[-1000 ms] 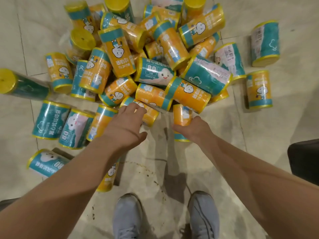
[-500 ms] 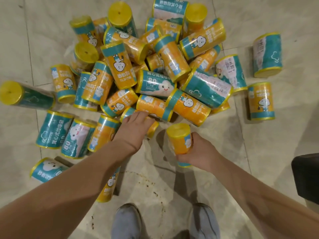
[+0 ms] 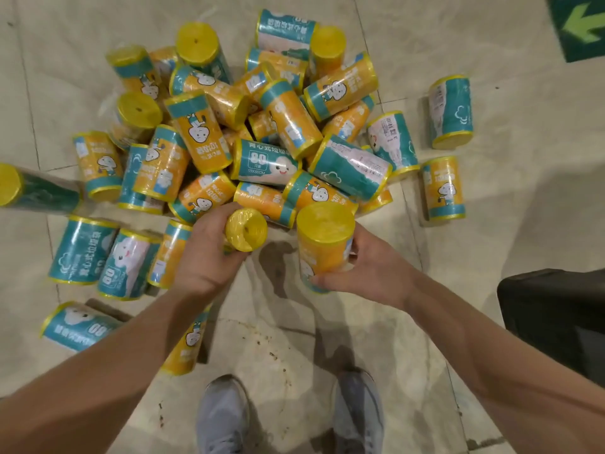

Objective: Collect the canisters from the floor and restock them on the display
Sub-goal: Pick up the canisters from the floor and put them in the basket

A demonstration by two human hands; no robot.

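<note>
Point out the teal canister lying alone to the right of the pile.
Head view, on the person's right: the teal canister lies on the floor apart from the pile, just beyond a lone orange canister and short of the green arrow marker.

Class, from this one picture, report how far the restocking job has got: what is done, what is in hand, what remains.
Done: nothing visibly restocked; no display is in view. In hand: the left hand grips a yellow-ended canister, the right hand an orange canister. Left: the pile of canisters on the tiled floor, with strays around it.
</note>
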